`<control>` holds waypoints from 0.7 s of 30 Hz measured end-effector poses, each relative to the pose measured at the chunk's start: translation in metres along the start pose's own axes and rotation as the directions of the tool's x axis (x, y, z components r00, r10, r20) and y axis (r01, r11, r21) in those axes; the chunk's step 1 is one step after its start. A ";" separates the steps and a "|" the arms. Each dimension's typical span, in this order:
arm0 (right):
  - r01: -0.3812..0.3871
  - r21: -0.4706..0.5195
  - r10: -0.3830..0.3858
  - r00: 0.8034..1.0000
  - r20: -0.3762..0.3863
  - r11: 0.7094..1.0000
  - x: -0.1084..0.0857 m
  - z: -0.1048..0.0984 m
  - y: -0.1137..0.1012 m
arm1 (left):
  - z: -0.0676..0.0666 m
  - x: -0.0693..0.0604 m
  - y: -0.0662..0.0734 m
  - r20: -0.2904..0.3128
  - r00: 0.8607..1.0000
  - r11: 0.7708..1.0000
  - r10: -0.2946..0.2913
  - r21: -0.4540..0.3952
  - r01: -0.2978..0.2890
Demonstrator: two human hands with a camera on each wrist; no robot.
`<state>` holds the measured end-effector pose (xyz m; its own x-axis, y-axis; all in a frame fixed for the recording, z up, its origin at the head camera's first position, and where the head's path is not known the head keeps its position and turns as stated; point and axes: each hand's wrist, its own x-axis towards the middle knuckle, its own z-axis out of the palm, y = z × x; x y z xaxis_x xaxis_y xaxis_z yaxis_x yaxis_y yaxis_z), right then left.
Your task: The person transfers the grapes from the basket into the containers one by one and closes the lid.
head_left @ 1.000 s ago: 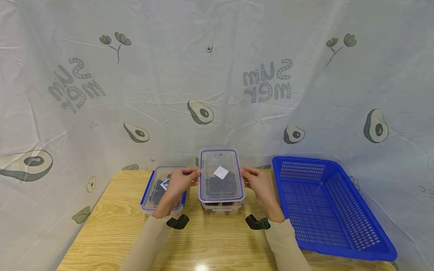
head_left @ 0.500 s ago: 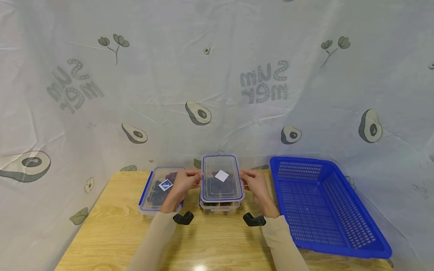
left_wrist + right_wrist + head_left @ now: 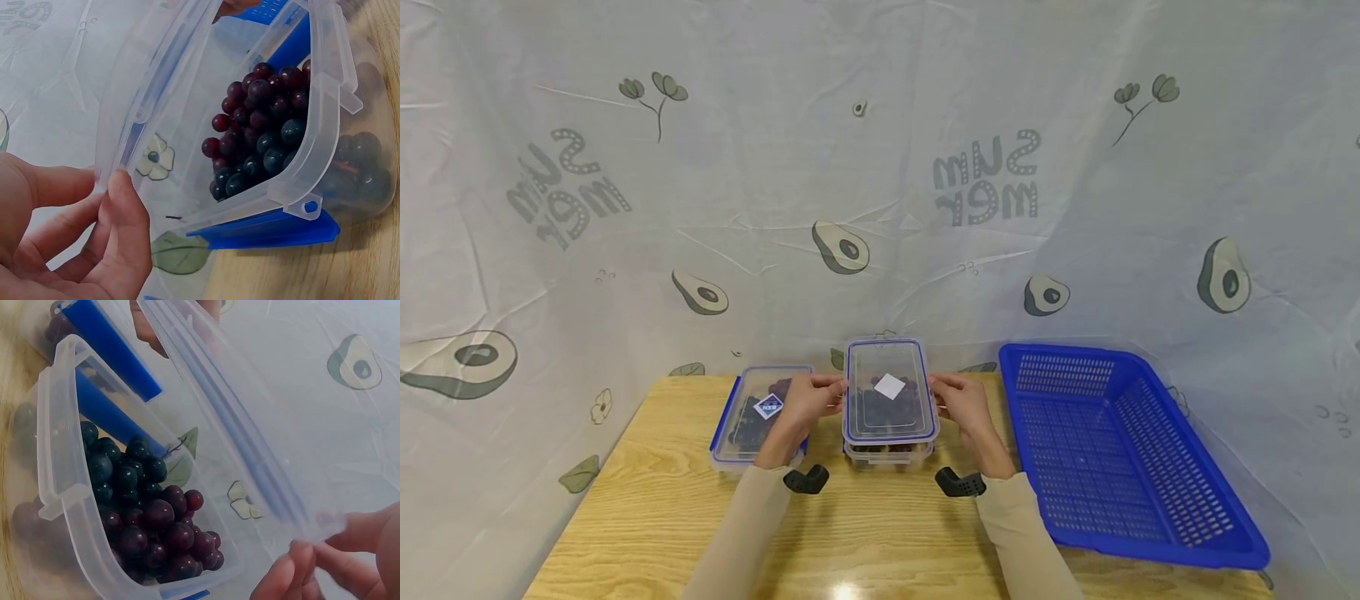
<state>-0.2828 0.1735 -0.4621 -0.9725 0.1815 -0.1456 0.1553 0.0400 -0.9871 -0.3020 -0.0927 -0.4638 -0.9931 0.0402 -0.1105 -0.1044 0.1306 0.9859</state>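
Observation:
Between both hands is a clear lid [image 3: 887, 412] with a blue seal and a white diamond sticker, held above an uncovered plastic container [image 3: 889, 457]. My left hand [image 3: 806, 407] pinches the lid's left edge between thumb and fingers. On the opposite edge, my right hand [image 3: 964, 407] pinches it the same way. In both wrist views the lid stands apart from the container's rim. Inside the container lie dark red grapes [image 3: 262, 100] and dark green grapes [image 3: 119, 465]. Blue side latches [image 3: 275, 230] hang down outside the container's walls.
To the left stands a second lidded container [image 3: 745, 425] of grapes, with a blue-and-white label. A large blue plastic basket [image 3: 1157, 546] sits on the right of the wooden table [image 3: 865, 533]. A printed curtain [image 3: 880, 167] hangs close behind.
The lid has come down slightly and shifted a little over the container. Both hands keep their pinch on its edges, and the left hand has moved slightly right.

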 end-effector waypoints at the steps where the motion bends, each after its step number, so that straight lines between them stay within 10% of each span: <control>1: -0.003 -0.002 0.003 1.000 -0.002 1.000 0.000 0.000 0.000 | 0.000 0.000 0.001 -0.002 1.000 1.000 -0.002 0.000 0.002; 7: -0.004 -0.022 0.004 1.000 -0.021 1.000 0.000 0.003 -0.004 | 0.000 -0.002 0.005 -0.032 0.999 0.999 0.018 0.037 -0.017; 21: 0.205 -0.044 -0.208 0.972 -0.111 0.978 -0.016 -0.001 -0.032 | 0.003 -0.019 0.027 -0.088 0.962 0.965 0.260 0.007 -0.260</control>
<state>-0.2715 0.1704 -0.4283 -0.9581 0.2774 0.0717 -0.0396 0.1196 -0.9920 -0.2858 -0.0872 -0.4350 -0.9868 -0.0149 0.1610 0.1581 0.1221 0.9799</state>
